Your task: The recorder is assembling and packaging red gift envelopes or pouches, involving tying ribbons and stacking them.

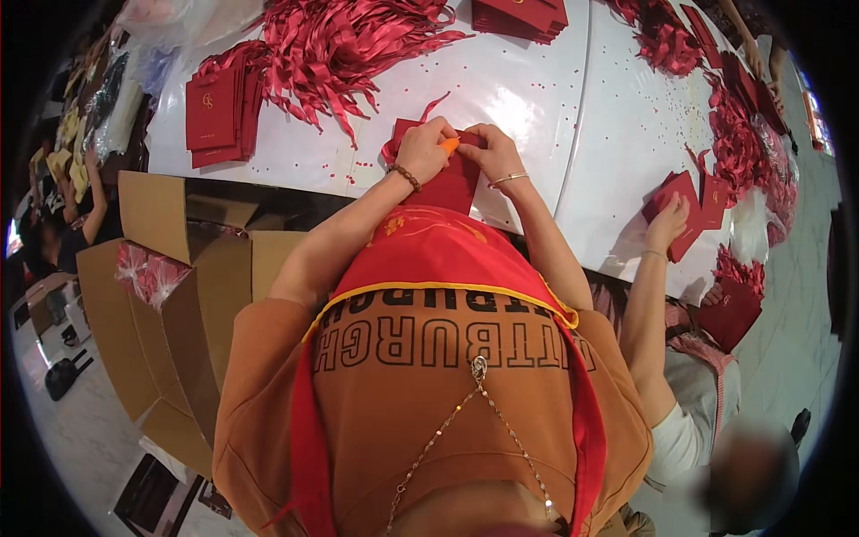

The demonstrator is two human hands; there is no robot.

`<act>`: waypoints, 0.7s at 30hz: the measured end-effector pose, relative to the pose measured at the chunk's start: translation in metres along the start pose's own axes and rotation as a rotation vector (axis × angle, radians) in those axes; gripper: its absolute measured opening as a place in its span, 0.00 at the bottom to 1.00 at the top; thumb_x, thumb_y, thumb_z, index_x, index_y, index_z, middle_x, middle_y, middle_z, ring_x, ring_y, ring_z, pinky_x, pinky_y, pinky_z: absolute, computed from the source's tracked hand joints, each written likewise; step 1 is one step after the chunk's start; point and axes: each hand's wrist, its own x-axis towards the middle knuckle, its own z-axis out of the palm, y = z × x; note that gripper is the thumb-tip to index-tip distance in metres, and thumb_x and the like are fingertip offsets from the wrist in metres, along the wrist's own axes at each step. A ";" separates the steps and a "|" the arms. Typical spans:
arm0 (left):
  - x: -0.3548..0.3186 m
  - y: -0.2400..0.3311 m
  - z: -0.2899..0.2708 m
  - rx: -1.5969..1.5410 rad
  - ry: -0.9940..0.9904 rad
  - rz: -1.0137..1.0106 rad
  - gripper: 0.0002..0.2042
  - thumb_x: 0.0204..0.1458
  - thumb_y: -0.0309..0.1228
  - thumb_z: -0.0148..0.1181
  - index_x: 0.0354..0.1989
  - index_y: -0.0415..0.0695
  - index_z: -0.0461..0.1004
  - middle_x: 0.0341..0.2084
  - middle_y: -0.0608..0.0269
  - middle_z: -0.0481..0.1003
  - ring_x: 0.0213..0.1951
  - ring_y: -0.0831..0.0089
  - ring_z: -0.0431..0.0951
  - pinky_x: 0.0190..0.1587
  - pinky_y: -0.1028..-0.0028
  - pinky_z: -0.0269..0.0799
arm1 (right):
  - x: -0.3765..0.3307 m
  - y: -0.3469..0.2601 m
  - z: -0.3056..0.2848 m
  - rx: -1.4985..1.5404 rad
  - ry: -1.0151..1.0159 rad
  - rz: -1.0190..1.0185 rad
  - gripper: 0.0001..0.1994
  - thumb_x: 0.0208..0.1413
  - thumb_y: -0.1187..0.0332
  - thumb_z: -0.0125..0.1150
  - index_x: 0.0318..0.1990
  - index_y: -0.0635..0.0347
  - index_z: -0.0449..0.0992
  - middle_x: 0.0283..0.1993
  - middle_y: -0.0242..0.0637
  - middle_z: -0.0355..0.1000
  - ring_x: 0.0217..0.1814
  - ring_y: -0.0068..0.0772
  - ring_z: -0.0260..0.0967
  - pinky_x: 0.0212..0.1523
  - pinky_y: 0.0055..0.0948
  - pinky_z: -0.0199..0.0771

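Note:
A dark red card or flat folder [450, 191] lies at the table's near edge in front of me, its lower part against my red apron. My left hand [424, 150] is over its upper left, fingers closed around a small orange piece [449, 144] whose kind I cannot make out. Opposite it, my right hand [494, 154] is closed in a pinch at the card's upper right. What sits between those fingertips is hidden. A red ribbon end [435, 104] sticks up beyond the card, and more ribbon shows beside my left hand.
On the white table [528, 116] lie a heap of red ribbons [344, 49], a stack of red cards [215, 116] and another stack [519, 18]. Small red dots are scattered about. An open cardboard box [152, 313] stands at left. At right, a co-worker's hand [669, 222] holds red cards.

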 end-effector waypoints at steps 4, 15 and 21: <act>0.001 0.005 0.000 0.042 -0.029 0.012 0.04 0.47 0.24 0.52 0.30 0.37 0.69 0.15 0.64 0.71 0.15 0.81 0.70 0.17 0.81 0.64 | 0.001 0.009 0.002 -0.038 0.035 -0.061 0.13 0.42 0.68 0.62 0.38 0.61 0.73 0.34 0.44 0.68 0.34 0.38 0.69 0.35 0.30 0.69; 0.002 0.002 0.007 0.282 0.079 0.192 0.11 0.43 0.25 0.53 0.37 0.41 0.68 0.16 0.53 0.70 0.23 0.58 0.71 0.25 0.64 0.63 | -0.002 0.002 0.000 -0.130 0.068 -0.125 0.11 0.40 0.71 0.62 0.33 0.63 0.72 0.32 0.45 0.69 0.33 0.42 0.68 0.35 0.32 0.67; 0.002 -0.008 0.016 0.094 0.101 0.068 0.09 0.44 0.23 0.51 0.36 0.39 0.68 0.14 0.60 0.70 0.14 0.71 0.69 0.17 0.72 0.63 | -0.005 -0.003 0.000 -0.198 0.074 -0.166 0.11 0.40 0.71 0.62 0.33 0.63 0.72 0.31 0.45 0.69 0.33 0.43 0.68 0.35 0.33 0.67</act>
